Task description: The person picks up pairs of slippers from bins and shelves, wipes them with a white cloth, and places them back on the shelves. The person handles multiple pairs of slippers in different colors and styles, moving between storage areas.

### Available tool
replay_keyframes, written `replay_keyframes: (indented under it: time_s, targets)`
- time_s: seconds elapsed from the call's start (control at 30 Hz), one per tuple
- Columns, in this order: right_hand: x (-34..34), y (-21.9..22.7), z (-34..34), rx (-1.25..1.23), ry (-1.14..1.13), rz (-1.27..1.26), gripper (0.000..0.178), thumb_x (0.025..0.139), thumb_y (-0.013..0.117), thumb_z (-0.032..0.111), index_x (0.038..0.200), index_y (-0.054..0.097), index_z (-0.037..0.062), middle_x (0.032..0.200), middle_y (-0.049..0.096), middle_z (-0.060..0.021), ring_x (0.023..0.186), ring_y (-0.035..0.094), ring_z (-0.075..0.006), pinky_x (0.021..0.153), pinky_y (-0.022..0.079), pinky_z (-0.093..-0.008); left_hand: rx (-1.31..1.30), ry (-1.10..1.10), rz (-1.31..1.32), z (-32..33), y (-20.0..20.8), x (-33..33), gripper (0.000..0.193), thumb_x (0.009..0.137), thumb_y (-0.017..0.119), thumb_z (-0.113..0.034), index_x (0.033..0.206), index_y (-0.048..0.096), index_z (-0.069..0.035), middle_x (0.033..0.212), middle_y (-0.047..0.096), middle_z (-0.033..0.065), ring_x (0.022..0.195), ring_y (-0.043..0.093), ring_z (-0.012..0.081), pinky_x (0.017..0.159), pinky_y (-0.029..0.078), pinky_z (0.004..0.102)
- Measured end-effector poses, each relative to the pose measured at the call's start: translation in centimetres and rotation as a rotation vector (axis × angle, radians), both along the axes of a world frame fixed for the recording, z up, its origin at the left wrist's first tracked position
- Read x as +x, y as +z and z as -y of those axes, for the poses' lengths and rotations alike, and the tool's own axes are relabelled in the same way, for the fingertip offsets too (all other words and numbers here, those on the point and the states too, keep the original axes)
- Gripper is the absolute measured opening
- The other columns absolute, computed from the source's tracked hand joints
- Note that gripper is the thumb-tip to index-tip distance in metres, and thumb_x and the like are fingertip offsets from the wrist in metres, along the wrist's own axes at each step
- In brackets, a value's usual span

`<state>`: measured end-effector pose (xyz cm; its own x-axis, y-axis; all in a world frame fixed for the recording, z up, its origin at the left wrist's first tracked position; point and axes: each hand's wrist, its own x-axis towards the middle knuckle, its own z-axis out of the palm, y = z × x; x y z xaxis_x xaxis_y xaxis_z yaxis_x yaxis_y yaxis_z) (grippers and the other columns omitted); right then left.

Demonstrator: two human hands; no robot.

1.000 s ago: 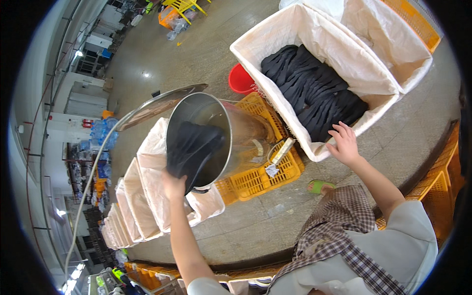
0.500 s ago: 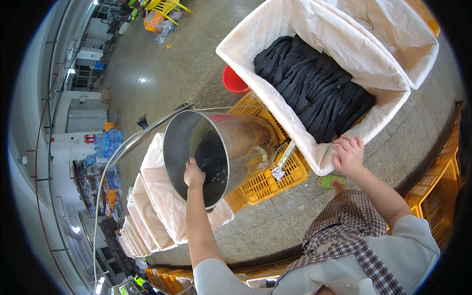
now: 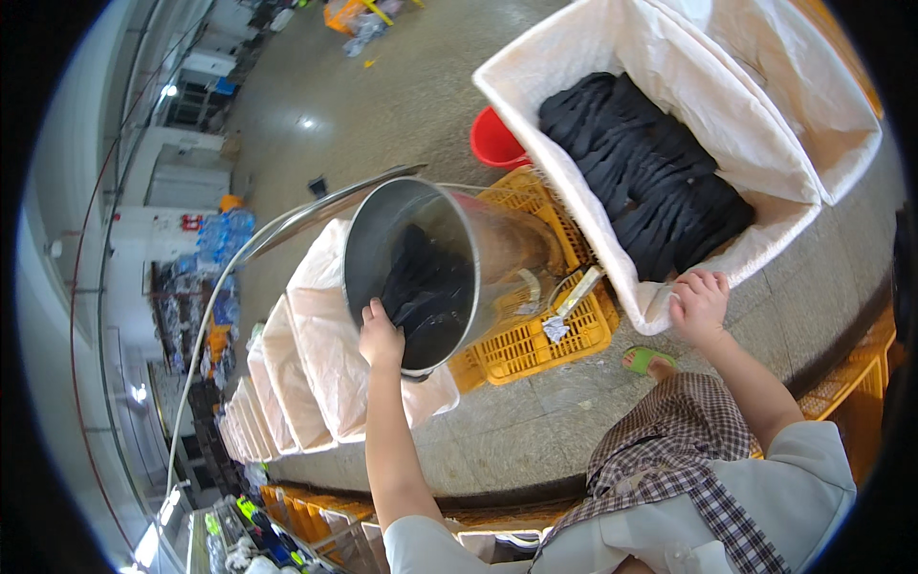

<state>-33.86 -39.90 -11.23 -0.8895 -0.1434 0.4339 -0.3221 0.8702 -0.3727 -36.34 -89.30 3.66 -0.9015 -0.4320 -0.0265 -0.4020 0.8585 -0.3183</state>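
Observation:
My left hand (image 3: 382,337) reaches in at the near rim of a deep metal bucket (image 3: 512,249) that stands in a yellow crate. Its fingers are partly hidden and appear closed on the edge of a wet black cloth (image 3: 430,282) lying in the bucket. To the right is a bin lined with white fabric (image 3: 765,230). Long black cloth strips (image 3: 641,167) lie packed side by side in it. My right hand (image 3: 700,304) grips the bin's near rim, fingers curled over the liner.
Beneath the bucket is a yellow plastic crate (image 3: 550,349), holding crumpled foil. A red bucket (image 3: 495,139) stands behind it. Several white-lined bins (image 3: 325,359) line up at the left. A pale hose (image 3: 206,354) arcs past the bucket's left side. Yellow crates (image 3: 851,383) stand at the right.
My left hand has drawn toward the bucket's near rim, and the black cloth inside has bunched and risen. My right hand stays on the bin's rim. The view has shifted slightly.

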Motion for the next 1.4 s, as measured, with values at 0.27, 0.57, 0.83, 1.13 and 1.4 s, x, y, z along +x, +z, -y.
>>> replay_keyframes:
  time_s: [0.27,0.57,0.83,1.13,1.4]
  targets:
    - [-3.6,-1.6,-2.1,0.029,0.054,0.001,0.008,0.065,0.064,0.018,0.069,0.062,0.0114,0.084,0.061,-0.0003,0.090,0.055,-0.0221,0.084,0.036,-0.0415,-0.152,-0.025,-0.413,0.4,7.3,6.1,0.063,0.068,0.066,-0.005,0.127,0.043,-0.006,0.110,0.053,0.0144,0.088,0.060,0.0363,0.069,0.052,0.0444]
    - [-8.3,-3.0,-4.8,0.044,0.093,0.053,0.009,0.068,0.065,0.020,0.070,0.064,0.0110,0.083,0.064,-0.0008,0.092,0.056,-0.0220,0.078,0.036,-0.0401,-0.172,0.139,-0.393,-0.1,4.7,6.3,0.069,0.065,0.072,-0.008,0.127,0.041,-0.008,0.111,0.052,0.0124,0.088,0.061,0.0352,0.070,0.053,0.0439]
    - [-5.5,0.6,-0.8,-0.175,0.657,0.036,0.015,0.071,0.066,0.006,0.085,0.061,0.0068,0.093,0.061,-0.0090,0.100,0.054,-0.0342,0.089,0.040,-0.0440,0.054,0.237,-0.542,0.1,1.4,9.9,0.063,0.072,0.067,-0.011,0.128,0.039,-0.008,0.117,0.053,0.0169,0.085,0.064,0.0364,0.068,0.054,0.0463]
    - [1.4,0.4,7.7,-0.031,1.332,0.272,0.009,0.074,0.063,0.001,0.082,0.059,0.0034,0.090,0.060,-0.0126,0.097,0.054,-0.0360,0.088,0.042,-0.0445,0.720,0.904,-1.770,-6.9,-6.2,33.9,0.074,0.059,0.083,-0.011,0.120,0.043,0.002,0.108,0.058,0.0146,0.099,0.058,0.0231,0.086,0.048,0.0336]
    - [7.9,-3.5,14.9,0.289,1.726,0.492,0.009,0.072,0.065,0.004,0.080,0.061,0.0042,0.088,0.061,-0.0117,0.093,0.055,-0.0339,0.086,0.042,-0.0436,0.009,1.787,-1.435,-26.1,-18.0,64.0,0.074,0.058,0.084,-0.016,0.120,0.048,0.004,0.112,0.058,0.0193,0.106,0.056,0.0330,0.093,0.043,0.0382]
